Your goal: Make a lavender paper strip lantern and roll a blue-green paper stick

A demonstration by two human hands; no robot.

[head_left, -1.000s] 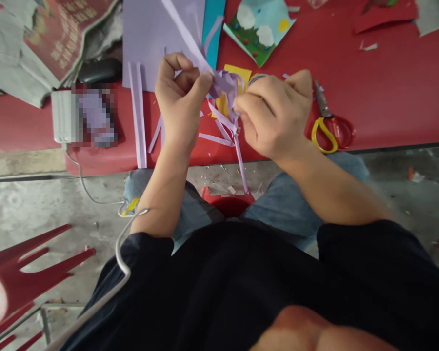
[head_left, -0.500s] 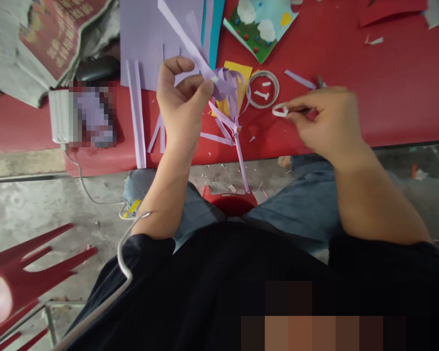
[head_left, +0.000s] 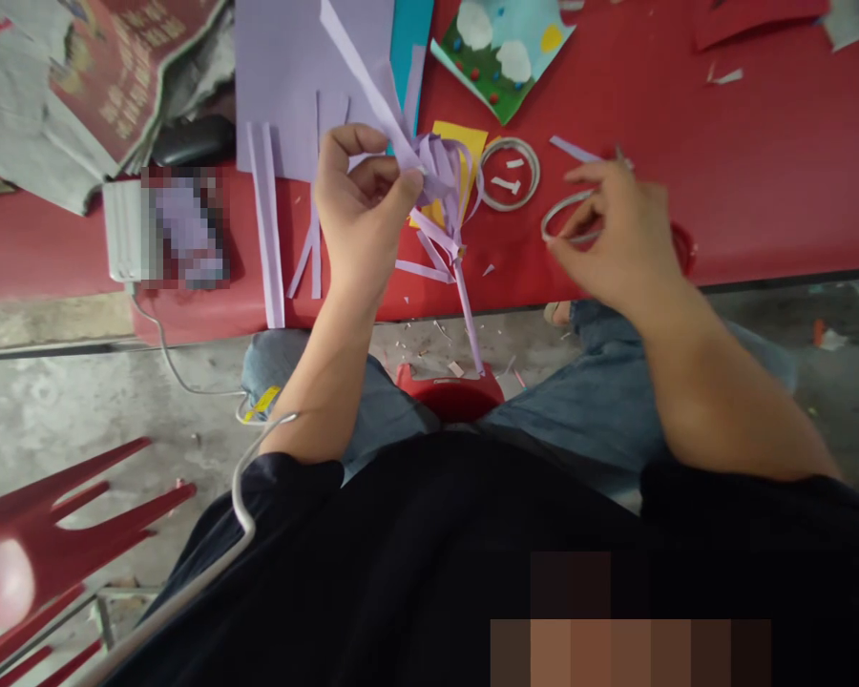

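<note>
passage: between lilac stem (head_left: 470, 317) and right hand (head_left: 619, 234) | obstacle: flat-lying ring (head_left: 536, 176) beyond

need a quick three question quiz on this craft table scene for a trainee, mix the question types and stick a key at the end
1. Multiple choice: what does the person's left hand pinch?
a) a phone
b) a lilac paper strip
c) a pair of scissors

2. True or false: the picture with white clouds lies on the red table.

3. Short answer: what lies inside the flat ring on the table, just right of the yellow paper?

Key: 1. b; 2. true; 3. small white scraps
</note>
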